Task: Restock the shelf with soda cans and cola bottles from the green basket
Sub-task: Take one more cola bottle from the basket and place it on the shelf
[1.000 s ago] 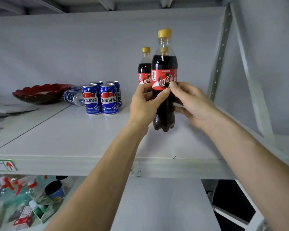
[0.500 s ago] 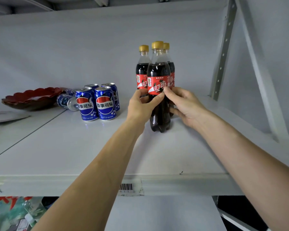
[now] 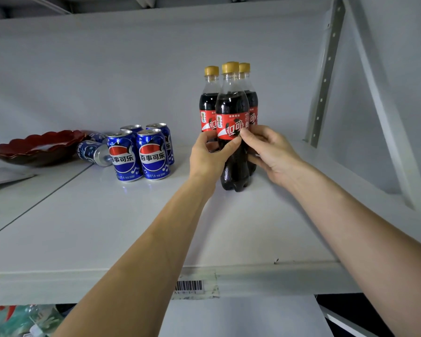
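The front cola bottle (image 3: 232, 132) is stood upright on the white shelf (image 3: 107, 227), gripped by the left hand (image 3: 208, 155) and right hand (image 3: 269, 152), right against two bottles behind; blue cans (image 3: 141, 154) are parked nearby.

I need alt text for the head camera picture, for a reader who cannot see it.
Both hands, left hand and right hand, hold an upright front cola bottle on a white shelf, before two more bottles. Left stand four blue cans, one fallen can and a red bowl.

Shop: barcode tag (image 3: 188, 285) on stocked shelf (image 3: 83, 227).
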